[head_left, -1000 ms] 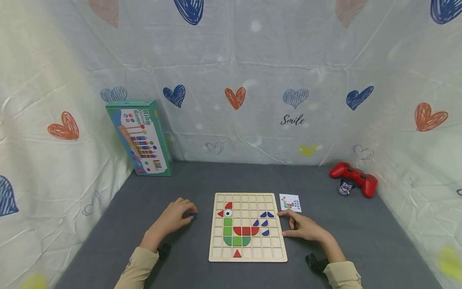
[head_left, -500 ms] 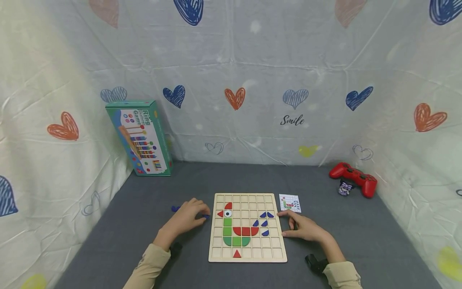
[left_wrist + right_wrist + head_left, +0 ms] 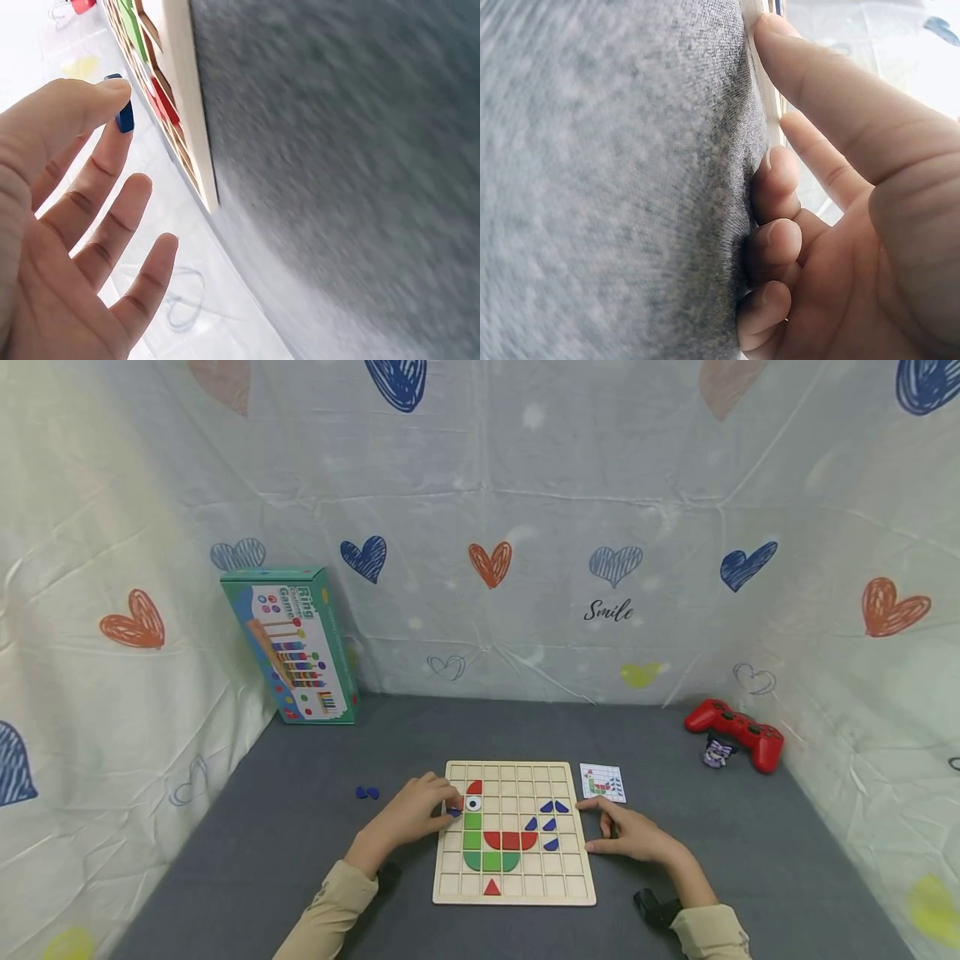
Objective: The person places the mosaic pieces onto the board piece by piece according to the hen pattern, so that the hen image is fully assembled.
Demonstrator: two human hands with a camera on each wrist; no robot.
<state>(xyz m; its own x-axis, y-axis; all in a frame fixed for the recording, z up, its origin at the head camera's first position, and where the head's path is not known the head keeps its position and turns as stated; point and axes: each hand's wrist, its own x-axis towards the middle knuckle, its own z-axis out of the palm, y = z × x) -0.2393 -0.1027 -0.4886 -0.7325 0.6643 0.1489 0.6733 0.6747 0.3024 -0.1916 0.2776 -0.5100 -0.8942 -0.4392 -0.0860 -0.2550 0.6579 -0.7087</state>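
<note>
In the head view my left hand (image 3: 411,814) is over the left edge of a wooden grid board (image 3: 442,893). Between thumb and forefinger it pinches a small blue puzzle piece (image 3: 125,117); the other fingers are spread in the left wrist view. Red, green and blue pieces on the board make a bird-like picture, with an eye tile (image 3: 473,804) near the top left. My right hand (image 3: 630,832) touches the board's right edge with thumb and forefinger, its remaining fingers bent by the cloth. Two loose blue pieces (image 3: 367,793) lie left of the board.
A small pattern card (image 3: 602,783) lies beyond the board's right corner. Further back right are a red game controller (image 3: 735,732) and a small figure (image 3: 717,752). A green game box (image 3: 300,647) leans at the back left. Grey cloth (image 3: 480,722) covers the table.
My left hand has moved right with the blue piece, from the cloth to over the board's left edge, uncovering two loose blue pieces. The right hand stays at the board's edge.
</note>
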